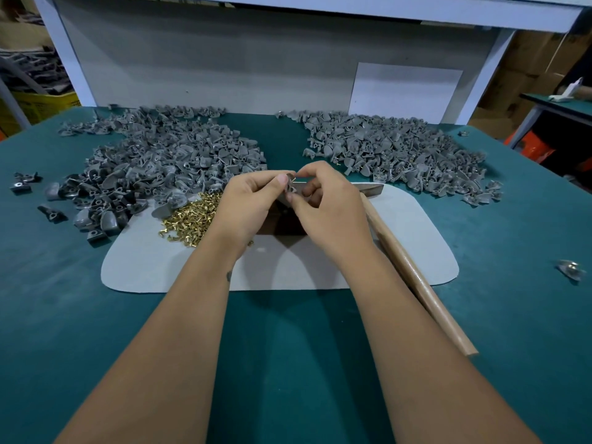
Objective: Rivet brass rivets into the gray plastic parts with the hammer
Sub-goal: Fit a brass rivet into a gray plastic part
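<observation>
Green tabletop [288, 331], pale mat [416, 245], hammer [413, 270] lying at right. Both grips curled: left hand [253, 200] and right hand [326, 203] pinching one gray plastic part [291, 184] with brass rivet [300, 179], above mat.

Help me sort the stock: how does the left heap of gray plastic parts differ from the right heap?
The left heap of gray plastic parts spreads wider and reaches the loose brass rivets and the pale gray mat; the right heap of gray plastic parts is more compact, and several of its parts show brass rivets. Both lie on the green tabletop.
</observation>
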